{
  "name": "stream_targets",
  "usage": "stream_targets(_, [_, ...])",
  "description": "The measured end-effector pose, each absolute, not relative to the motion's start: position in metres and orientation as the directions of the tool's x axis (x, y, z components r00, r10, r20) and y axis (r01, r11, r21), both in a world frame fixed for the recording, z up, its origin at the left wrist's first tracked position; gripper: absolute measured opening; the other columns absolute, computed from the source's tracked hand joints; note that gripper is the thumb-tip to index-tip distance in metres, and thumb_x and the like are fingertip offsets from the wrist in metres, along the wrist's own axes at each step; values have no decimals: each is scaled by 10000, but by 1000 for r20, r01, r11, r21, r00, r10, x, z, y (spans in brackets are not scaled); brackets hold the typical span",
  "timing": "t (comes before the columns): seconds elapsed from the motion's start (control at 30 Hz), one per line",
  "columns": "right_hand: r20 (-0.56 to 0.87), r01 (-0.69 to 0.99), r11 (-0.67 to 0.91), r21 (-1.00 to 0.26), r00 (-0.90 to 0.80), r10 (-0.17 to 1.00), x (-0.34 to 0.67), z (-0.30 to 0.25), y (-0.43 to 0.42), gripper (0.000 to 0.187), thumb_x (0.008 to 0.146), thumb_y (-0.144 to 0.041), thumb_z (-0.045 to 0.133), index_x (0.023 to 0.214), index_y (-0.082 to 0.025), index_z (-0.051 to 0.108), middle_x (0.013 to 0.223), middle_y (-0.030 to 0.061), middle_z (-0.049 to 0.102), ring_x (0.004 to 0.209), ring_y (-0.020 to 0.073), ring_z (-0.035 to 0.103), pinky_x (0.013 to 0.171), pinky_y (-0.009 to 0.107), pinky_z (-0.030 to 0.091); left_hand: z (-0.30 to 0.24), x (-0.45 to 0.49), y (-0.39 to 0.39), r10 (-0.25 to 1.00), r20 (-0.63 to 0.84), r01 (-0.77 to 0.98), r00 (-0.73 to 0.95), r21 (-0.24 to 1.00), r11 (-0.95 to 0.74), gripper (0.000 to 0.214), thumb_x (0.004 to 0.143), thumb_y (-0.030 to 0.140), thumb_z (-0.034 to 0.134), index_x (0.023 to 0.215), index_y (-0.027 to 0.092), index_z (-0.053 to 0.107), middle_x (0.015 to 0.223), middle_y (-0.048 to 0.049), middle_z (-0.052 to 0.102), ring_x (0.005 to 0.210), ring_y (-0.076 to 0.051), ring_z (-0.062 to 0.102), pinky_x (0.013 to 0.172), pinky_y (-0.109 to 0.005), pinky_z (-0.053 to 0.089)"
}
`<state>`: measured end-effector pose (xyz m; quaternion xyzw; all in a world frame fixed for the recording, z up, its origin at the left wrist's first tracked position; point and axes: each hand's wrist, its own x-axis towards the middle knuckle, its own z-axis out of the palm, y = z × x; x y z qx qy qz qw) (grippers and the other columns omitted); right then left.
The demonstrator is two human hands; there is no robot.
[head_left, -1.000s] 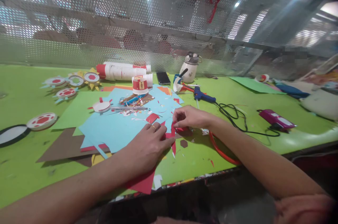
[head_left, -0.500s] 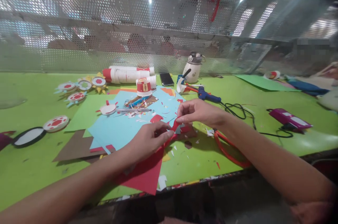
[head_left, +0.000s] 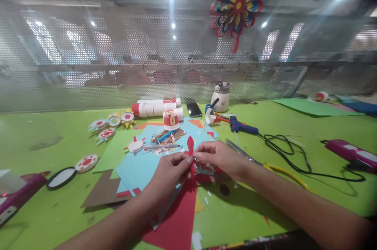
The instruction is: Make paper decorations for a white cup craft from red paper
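A narrow red paper cutout (head_left: pixel 190 146) with a pointed, leaf-like top stands upright between my hands. My left hand (head_left: pixel 171 172) pinches its left side between thumb and fingers. From the right, my right hand (head_left: pixel 219 157) has its fingertips closed on the same piece. Below them lies a red paper sheet (head_left: pixel 173 222), partly covered by my left forearm. Light blue paper (head_left: pixel 138 171) spreads behind my hands, strewn with scraps. Scissors (head_left: pixel 241 149) with a yellow handle rest beside my right hand, partly under the forearm.
A blue glue gun (head_left: pixel 243 126) with a black cord lies behind my right hand. Paper cups (head_left: pixel 171 120), a phone (head_left: pixel 193 109) and a bottle (head_left: pixel 220 96) stand farther back. Round paper turtles (head_left: pixel 86 162) lie left. Purple power strips (head_left: pixel 352 151) flank the table.
The red paper cutout has been turned upright, its pointed top now showing above my fingers. My hands are closer together around it. The view has tilted up, and the scissors' blades now show.
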<state>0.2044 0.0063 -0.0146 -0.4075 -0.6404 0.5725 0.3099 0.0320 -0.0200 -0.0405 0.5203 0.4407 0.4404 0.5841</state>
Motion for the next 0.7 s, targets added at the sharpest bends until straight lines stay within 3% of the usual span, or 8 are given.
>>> stream_targets(0.33, [-94, 106, -59, -993, -366, 926, 200, -14, -5, 241, 675, -387, 724, 707, -172, 620, 556, -46, 517, 512, 85, 426, 479, 218, 335, -41, 33, -23, 951, -108, -66, 288, 989, 133, 315, 761, 404, 657, 611, 129, 624, 486, -13, 552, 418, -70, 405, 451, -223, 281])
stream_targets(0.47, [-101, 116, -62, -991, -367, 925, 200, -15, -6, 263, 671, -405, 725, 695, -171, 607, 511, -58, 484, 474, 75, 391, 426, 208, 271, -46, 32, -22, 930, -122, -72, 346, 985, 156, 325, 764, 420, 645, 650, 116, 637, 501, -36, 588, 406, -69, 412, 451, -222, 303])
stream_targets(0.7, [-79, 115, -36, -993, -393, 916, 203, -19, -5, 238, 712, -385, 698, 723, -161, 618, 553, -48, 507, 496, 74, 400, 442, 208, 282, -45, 32, -23, 929, -113, -65, 353, 987, 145, 312, 792, 405, 620, 664, 121, 604, 503, -27, 600, 397, -66, 426, 445, -210, 321])
